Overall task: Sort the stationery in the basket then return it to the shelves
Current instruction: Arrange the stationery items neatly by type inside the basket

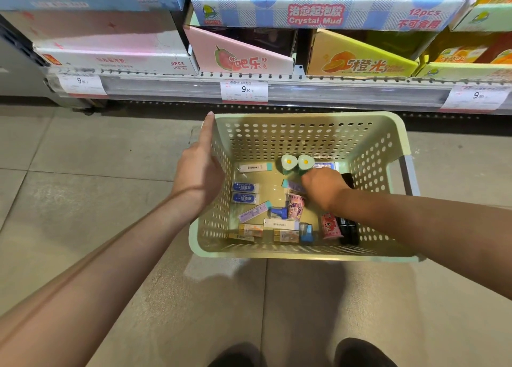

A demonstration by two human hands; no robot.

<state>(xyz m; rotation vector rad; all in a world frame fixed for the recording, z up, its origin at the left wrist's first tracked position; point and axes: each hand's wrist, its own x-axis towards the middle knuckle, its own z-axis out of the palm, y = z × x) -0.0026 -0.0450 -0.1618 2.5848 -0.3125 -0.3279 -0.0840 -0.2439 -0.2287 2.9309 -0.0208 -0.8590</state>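
Observation:
A pale green perforated basket (304, 134) stands on the floor below the shelf. My left hand (201, 167) rests flat against the outside of its left wall, thumb along the rim, holding nothing. My right hand (324, 188) reaches inside, fingers closed around the base of two green egg-topped items (296, 163); its grip is partly hidden. On the basket floor lie blue erasers (245, 193), a purple pack (255, 211), white barcoded packs (255, 167), a blue stamp-like piece (278, 211), pink cartoon cups (296, 206) and black tubes (349, 229).
The shelf edge (277, 89) with 9.90 price tags runs across the top. Display boxes sit on it: a pink one (238, 55), a yellow-orange one (360, 59) and a blue Crystal Mud box (318, 14). Grey floor tiles surround the basket. My shoes (360, 353) show at the bottom.

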